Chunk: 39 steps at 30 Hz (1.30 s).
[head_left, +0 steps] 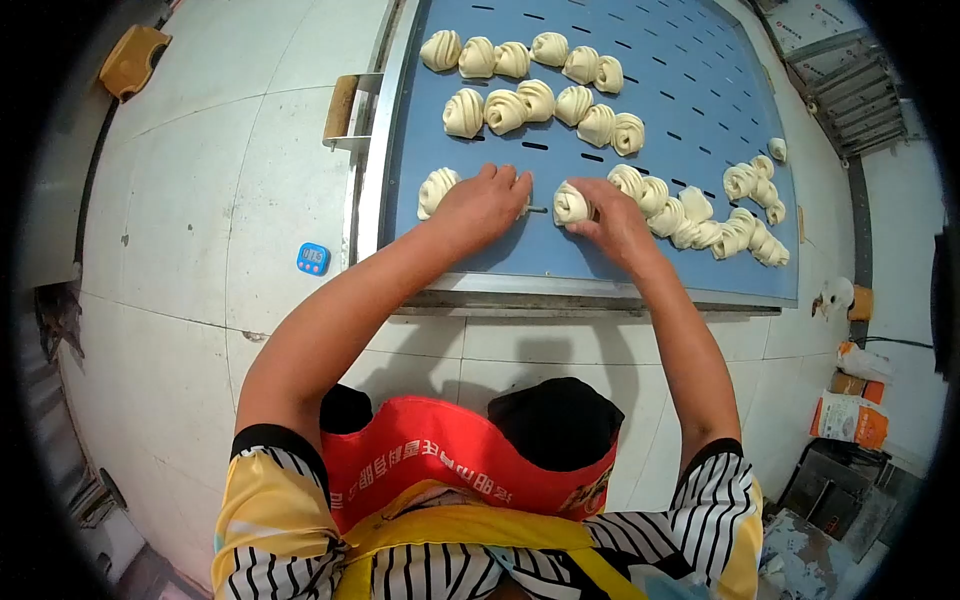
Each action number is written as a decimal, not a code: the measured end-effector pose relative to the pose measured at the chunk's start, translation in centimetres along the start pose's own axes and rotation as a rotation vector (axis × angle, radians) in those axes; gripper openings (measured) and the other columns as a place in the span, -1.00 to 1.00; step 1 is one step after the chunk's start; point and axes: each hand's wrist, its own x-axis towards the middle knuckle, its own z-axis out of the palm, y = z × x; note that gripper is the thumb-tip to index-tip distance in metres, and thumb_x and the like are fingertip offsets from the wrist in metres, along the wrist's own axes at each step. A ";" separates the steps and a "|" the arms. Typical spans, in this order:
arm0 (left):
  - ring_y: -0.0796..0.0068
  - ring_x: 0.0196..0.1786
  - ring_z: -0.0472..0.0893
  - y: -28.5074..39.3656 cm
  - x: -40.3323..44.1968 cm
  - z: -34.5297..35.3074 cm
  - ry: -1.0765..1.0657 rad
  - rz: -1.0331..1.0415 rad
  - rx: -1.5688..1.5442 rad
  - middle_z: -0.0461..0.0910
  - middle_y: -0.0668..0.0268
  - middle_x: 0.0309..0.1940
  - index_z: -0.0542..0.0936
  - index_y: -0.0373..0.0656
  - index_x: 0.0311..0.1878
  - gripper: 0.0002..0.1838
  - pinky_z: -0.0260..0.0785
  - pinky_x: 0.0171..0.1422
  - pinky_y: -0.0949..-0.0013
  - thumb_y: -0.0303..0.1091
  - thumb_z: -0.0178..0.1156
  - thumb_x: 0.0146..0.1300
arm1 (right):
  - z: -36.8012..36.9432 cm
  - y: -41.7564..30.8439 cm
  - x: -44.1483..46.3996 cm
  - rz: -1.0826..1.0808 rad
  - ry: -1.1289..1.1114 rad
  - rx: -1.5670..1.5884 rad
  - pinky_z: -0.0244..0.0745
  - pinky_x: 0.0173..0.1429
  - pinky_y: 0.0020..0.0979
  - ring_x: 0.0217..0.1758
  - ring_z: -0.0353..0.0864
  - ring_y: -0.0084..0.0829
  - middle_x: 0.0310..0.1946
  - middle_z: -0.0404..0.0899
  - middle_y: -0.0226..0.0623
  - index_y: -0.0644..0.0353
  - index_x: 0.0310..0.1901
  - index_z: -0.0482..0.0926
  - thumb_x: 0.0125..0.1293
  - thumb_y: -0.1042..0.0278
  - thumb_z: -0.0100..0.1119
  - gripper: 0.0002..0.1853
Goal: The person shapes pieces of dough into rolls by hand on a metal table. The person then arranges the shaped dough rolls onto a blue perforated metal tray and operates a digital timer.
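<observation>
Twisted dough rolls lie on a blue slotted tray (400,215). Two rows, one with a roll (463,113) at its left end, run across the upper part. My left hand (487,205) is curled over the tray beside a dough roll (437,192); a bit of dough shows at its fingertips, mostly hidden under the hand. My right hand (608,215) has its thumb and fingers round a dough roll (572,204) at the front of the tray. Right of that hand, more rolls (655,196) form a slanting line.
A blue timer (312,259) lies on the tiled floor, left of the tray. The tray's metal frame has a wooden handle (340,107). A brown stool (134,62) stands at the upper left. Bags and boxes (850,418) are at the right.
</observation>
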 end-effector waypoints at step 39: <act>0.12 0.28 0.34 4.8 3.5 -0.1 0.234 0.000 0.029 0.40 0.08 0.16 0.36 -0.18 0.27 -0.32 0.19 0.31 0.08 -0.28 0.30 0.03 | -4.0 3.4 -2.4 0.130 -0.024 -0.647 -0.04 0.44 0.09 0.39 0.21 -0.26 0.24 0.37 -0.45 -0.19 0.24 0.37 -0.25 0.30 0.55 -0.12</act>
